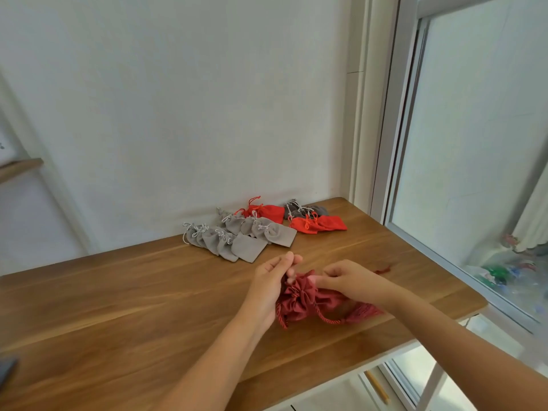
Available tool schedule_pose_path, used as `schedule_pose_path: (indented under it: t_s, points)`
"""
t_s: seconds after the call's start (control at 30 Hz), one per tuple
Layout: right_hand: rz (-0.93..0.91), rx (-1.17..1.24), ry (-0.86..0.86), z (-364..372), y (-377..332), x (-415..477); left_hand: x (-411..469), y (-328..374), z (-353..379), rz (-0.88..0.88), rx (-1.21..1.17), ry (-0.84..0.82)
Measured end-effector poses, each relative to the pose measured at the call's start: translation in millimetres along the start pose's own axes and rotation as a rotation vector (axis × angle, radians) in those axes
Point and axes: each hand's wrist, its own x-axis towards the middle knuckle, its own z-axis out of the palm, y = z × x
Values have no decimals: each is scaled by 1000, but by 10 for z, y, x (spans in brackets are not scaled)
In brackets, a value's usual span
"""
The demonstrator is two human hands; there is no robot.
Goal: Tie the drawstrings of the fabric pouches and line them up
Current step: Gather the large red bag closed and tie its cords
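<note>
- The dark red pouch (308, 298) is laid on the surface (118, 307), long axis left-right, with the gathered mouth toward the left hand (271, 287) and the body under the right hand (351, 280).
- The mouth is pinched by curled fingers of both hands.
- The cord (326, 319) is trailed on the pouch's near side, apparently untied.
- The tied pouches (237, 235) are grouped beyond it.

Soft daylight enters through the window (474, 129) on the right; shadows are faint, edges bend from wide-angle distortion, slightly blurred overall.

left hand (269, 289), right hand (353, 281) grip maroon pouch (299, 298)
</note>
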Motion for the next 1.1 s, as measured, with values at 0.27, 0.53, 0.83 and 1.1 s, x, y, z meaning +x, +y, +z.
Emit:
schedule_pose_path:
  t_s: [0.27, 0.53, 0.83, 1.1]
  points:
    - [24, 1112, -93, -59, -228, 109, 76, 165, 67, 53, 69, -121]
    - [-174, 789, 73, -96, -245, 138, 199, 358, 10, -68, 50, -144]
    - [-285, 677, 133, -174, -460, 189, 167, 630, 82, 73, 472, -335]
    - [-233, 720, 113, -151, -564, 205, 164, 589, 27, 127, 531, -445]
